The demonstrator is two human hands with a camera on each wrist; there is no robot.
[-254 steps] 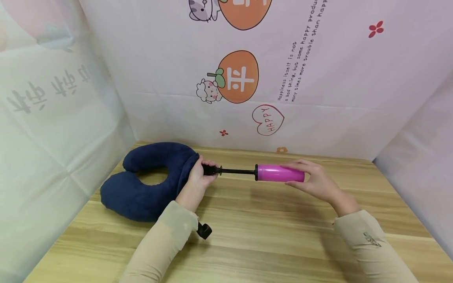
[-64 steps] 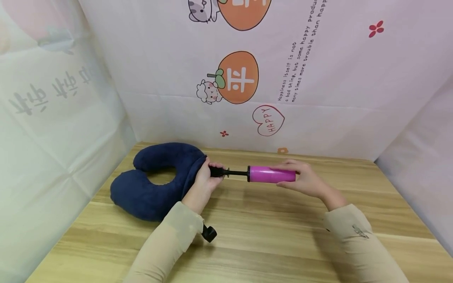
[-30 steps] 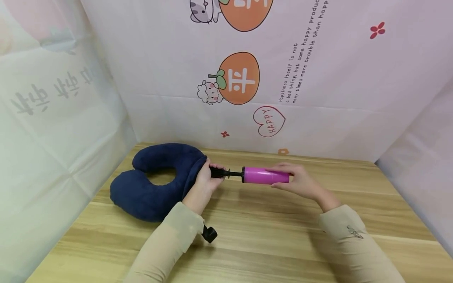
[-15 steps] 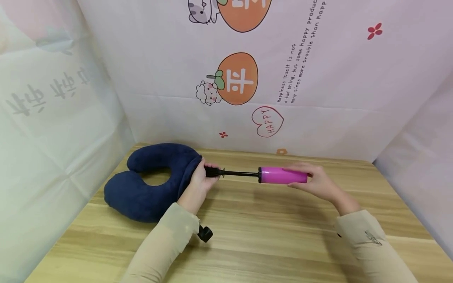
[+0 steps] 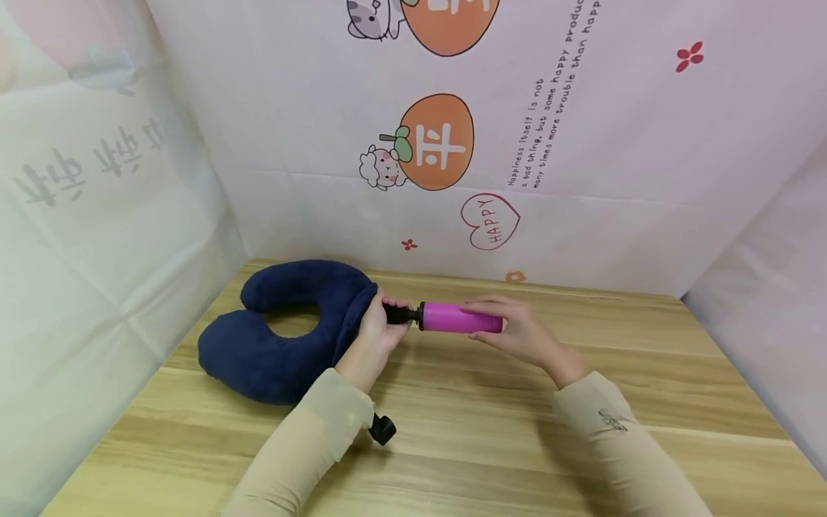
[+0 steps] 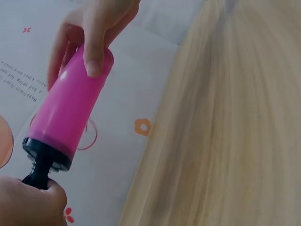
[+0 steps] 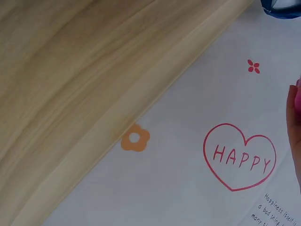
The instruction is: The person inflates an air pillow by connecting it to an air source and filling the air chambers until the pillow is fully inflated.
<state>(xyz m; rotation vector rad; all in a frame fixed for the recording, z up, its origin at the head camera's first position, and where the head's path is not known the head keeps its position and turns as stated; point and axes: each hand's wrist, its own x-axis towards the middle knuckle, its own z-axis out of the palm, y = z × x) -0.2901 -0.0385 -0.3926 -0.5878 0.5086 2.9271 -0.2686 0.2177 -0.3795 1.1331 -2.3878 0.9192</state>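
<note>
A navy U-shaped neck pillow (image 5: 271,370) lies on the wooden table at the left. Against its right side my left hand (image 5: 376,327) grips the black end of a hand pump (image 5: 446,317). My right hand (image 5: 523,336) holds the far end of the pump's pink barrel, thumb below and fingers above. Almost none of the thin black rod shows between barrel and left hand. Seen from the left wrist, the pink barrel (image 6: 70,108) slants between both hands. In the right wrist view only fingers (image 7: 292,122) show at the right edge. The joint between pump and pillow is hidden.
A black clip-like piece (image 5: 382,430) sticks out beside my left sleeve, over the table. White printed cloth (image 5: 310,208) rises behind the table (image 5: 491,445), and more cloth hangs at the left and right sides.
Since half a second ago my right hand has moved left with the pink barrel, covering the long black rod. In earlier frames the exposed rod varies in length. Pillow and left hand have shifted slightly right.
</note>
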